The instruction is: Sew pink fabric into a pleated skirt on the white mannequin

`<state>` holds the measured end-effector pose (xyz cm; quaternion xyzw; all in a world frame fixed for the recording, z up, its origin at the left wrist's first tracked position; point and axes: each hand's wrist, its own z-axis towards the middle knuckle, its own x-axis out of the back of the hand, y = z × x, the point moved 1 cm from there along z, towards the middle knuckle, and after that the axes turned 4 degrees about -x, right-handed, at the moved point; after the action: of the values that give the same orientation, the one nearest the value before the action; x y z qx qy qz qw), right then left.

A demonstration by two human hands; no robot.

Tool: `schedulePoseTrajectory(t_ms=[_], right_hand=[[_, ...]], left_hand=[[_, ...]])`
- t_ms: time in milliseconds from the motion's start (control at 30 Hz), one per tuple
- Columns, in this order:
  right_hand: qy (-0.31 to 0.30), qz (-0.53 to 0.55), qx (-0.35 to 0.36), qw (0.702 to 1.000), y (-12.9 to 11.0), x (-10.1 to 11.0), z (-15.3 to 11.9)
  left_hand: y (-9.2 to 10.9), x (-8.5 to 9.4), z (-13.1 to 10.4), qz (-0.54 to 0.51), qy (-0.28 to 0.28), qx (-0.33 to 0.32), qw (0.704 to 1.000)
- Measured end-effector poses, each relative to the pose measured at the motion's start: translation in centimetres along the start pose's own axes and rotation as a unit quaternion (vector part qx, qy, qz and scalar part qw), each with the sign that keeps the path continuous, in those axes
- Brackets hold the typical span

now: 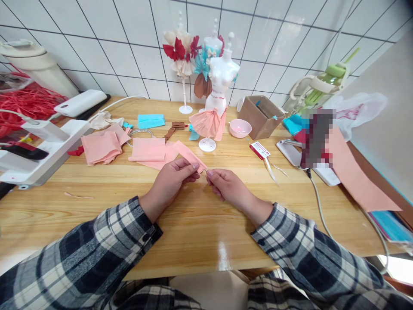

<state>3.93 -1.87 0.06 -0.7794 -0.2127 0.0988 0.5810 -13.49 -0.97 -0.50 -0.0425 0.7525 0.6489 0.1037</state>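
A narrow pink strip [189,154] lies at a slant in my left hand [179,174], its lower end pinched between thumb and fingers. My right hand [226,183] is closed close beside that end, fingertips pressed together on something too small to make out. Just behind my hands stands a white mannequin [222,73] with a pleated pink skirt piece [206,123] round its lower part. Flat pink pieces [148,149] lie to the left of the strip, and a folded pink stack [102,145] is farther left.
A pink bowl [240,128], a cardboard box [260,116] and a red-and-white card [260,149] are right of the mannequin. A white power strip [48,150] sits at left. At right are a phone stand [288,153], a cable and a long pink sheet [358,176].
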Motion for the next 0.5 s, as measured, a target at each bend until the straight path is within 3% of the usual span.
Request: schedulePoseTrajectory(t_ms=[167, 267, 400, 500], right_hand=[[0.001, -0.009, -0.009, 1.0, -0.16, -0.05, -0.1], [0.04, 0.005, -0.007, 0.999, -0.33, 0.25, -0.25], [0.121, 0.0, 0.046, 0.992, -0.49, 0.73, -0.27], [0.126, -0.033, 0.082, 0.988, -0.48, 0.69, -0.13]], left_hand=[[-0.19, 0.15, 0.08, 0.0, -0.006, -0.002, 1.0], [-0.13, 0.12, 0.07, 0.001, -0.001, 0.001, 1.0], [0.24, -0.17, -0.17, 0.037, -0.007, -0.009, 0.999], [0.55, -0.52, -0.45, 0.103, -0.024, -0.016, 0.994]])
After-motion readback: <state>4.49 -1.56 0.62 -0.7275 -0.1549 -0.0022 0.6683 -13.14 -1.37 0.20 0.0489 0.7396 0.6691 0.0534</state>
